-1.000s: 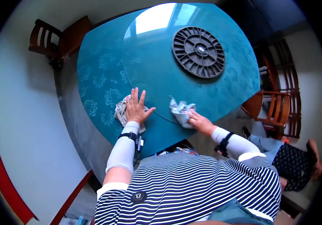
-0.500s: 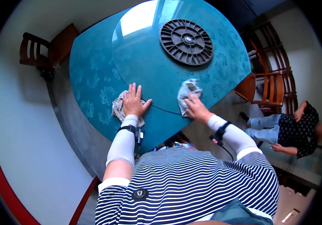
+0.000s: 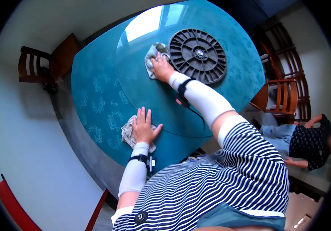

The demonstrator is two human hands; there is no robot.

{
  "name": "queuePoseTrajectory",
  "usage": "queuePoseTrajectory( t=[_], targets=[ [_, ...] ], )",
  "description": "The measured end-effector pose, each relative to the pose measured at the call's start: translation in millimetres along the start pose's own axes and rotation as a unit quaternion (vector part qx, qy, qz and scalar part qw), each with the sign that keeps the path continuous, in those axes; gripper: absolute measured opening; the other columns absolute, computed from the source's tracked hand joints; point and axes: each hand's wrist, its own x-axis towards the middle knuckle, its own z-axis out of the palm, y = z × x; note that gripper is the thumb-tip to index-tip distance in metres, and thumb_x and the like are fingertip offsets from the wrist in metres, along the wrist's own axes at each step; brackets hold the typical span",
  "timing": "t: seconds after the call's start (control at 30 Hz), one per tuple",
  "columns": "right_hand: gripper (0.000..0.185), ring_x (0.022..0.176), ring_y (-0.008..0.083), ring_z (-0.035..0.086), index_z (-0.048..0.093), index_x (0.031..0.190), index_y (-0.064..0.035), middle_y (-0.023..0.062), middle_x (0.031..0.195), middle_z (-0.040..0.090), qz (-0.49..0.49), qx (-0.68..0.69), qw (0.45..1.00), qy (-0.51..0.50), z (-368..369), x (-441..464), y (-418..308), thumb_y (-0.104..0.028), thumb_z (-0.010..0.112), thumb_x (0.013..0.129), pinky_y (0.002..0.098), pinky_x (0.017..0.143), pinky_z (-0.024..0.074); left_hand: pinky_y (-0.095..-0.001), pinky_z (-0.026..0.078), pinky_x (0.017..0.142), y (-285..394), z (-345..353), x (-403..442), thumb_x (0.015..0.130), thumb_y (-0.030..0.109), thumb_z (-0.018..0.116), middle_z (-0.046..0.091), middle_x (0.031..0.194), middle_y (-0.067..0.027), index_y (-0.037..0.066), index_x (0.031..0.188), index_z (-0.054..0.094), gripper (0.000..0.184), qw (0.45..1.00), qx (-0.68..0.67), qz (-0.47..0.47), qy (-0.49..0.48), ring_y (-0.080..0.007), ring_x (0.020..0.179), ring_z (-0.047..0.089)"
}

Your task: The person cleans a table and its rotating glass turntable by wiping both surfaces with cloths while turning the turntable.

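My left hand (image 3: 144, 130) lies flat with its fingers spread, partly over a crumpled off-white rag (image 3: 127, 131) near the close edge of the teal table (image 3: 107, 77). Farther out, my right hand (image 3: 162, 69) presses a bunched pale blue-grey rag (image 3: 150, 63) onto the glass surface, with the fingers curled on it. That rag is right beside the left rim of a round black ribbed plastic base (image 3: 199, 69) with a small round hub in its middle. My right forearm reaches past the lower left of this base.
A wooden chair (image 3: 36, 63) stands beyond the table's left side, and another wooden chair (image 3: 281, 96) at its right. A person in a dark patterned top (image 3: 308, 144) is at the right. A red edge (image 3: 17, 204) shows at the lower left.
My right hand has carried the blue-grey rag forward and to the left across the glass, up to the black base. My left hand stays on its rag; the view has shifted slightly.
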Motion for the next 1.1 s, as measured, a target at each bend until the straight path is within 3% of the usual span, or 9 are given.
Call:
queuePoseTrajectory(
  t=[0.2, 0.27, 0.43, 0.7, 0.83, 1.0, 1.1],
  targets=[
    [0.072, 0.138, 0.0582, 0.024, 0.036, 0.147, -0.0111, 0.0388, 0.154, 0.016, 0.153, -0.028, 0.987, 0.029, 2, 126, 35, -0.044, 0.064, 0.089, 0.0544, 0.114, 0.0285, -0.053, 0.027, 0.113, -1, 2, 4, 0.074, 0.058, 0.072, 0.037, 0.155, -0.0149, 0.01, 0.142, 0.047, 0.087, 1.0, 0.006, -0.003, -0.007, -0.033, 0.144, 0.032],
    [0.069, 0.137, 0.0566, 0.029, 0.038, 0.147, -0.015, 0.0366, 0.155, 0.014, 0.196, -0.008, 0.98, 0.03, -12, 145, 49, -0.047, 0.062, 0.09, 0.0532, 0.111, 0.0336, -0.0529, 0.028, 0.113, 0, 0, 5, 0.073, 0.057, 0.073, 0.037, 0.155, -0.0146, 0.011, 0.142, 0.048, 0.087, 0.999, -0.006, -0.02, -0.026, -0.0326, 0.145, 0.032],
    [0.069, 0.132, 0.0484, 0.04, 0.04, 0.145, -0.0117, 0.0374, 0.152, 0.023, 0.233, -0.059, 0.971, 0.006, -19, 154, 47, -0.049, 0.061, 0.091, 0.0472, 0.11, 0.0365, -0.0523, 0.027, 0.113, -1, 2, 5, 0.073, 0.056, 0.073, 0.036, 0.155, -0.0148, 0.012, 0.143, 0.047, 0.087, 1.0, -0.006, -0.009, -0.027, -0.0323, 0.145, 0.031],
    [0.055, 0.122, 0.0445, 0.049, 0.048, 0.135, -0.0089, 0.0365, 0.138, 0.039, 0.148, -0.002, 0.989, 0.006, -20, 37, -8, -0.033, 0.065, 0.088, 0.0452, 0.1, 0.0458, -0.052, 0.027, 0.113, 0, 7, -1, 0.075, 0.055, 0.073, 0.037, 0.155, -0.0164, 0.012, 0.143, 0.047, 0.085, 1.0, 0.005, 0.007, 0.018, -0.0333, 0.144, 0.033],
    [0.047, 0.116, 0.0448, 0.051, 0.049, 0.133, -0.0085, 0.0355, 0.135, 0.041, 0.111, 0.001, 0.993, 0.036, -18, -40, -31, -0.017, 0.056, 0.087, 0.0451, 0.096, 0.048, -0.0517, 0.028, 0.113, 0, 10, -3, 0.075, 0.055, 0.072, 0.038, 0.154, -0.0162, 0.012, 0.142, 0.047, 0.083, 0.999, 0.025, 0.023, 0.037, -0.0335, 0.144, 0.032],
    [0.05, 0.125, 0.0471, 0.047, 0.053, 0.136, -0.0135, 0.034, 0.142, 0.039, 0.069, 0.048, 0.995, 0.051, -20, -156, -15, -0.018, 0.058, 0.086, 0.049, 0.103, 0.0437, -0.0513, 0.027, 0.114, -2, 14, -7, 0.077, 0.056, 0.07, 0.038, 0.154, -0.0164, 0.011, 0.141, 0.048, 0.081, 0.997, 0.044, 0.036, 0.051, -0.0335, 0.144, 0.033],
    [0.053, 0.126, 0.0454, 0.048, 0.053, 0.138, -0.0155, 0.0311, 0.141, 0.043, 0.101, -0.001, 0.994, 0.04, -28, -228, 26, -0.02, 0.059, 0.086, 0.0487, 0.104, 0.043, -0.0502, 0.026, 0.115, -6, 19, -8, 0.079, 0.057, 0.068, 0.037, 0.154, -0.0161, 0.011, 0.142, 0.047, 0.081, 0.996, 0.053, 0.04, 0.055, -0.0322, 0.145, 0.032]
  ],
)
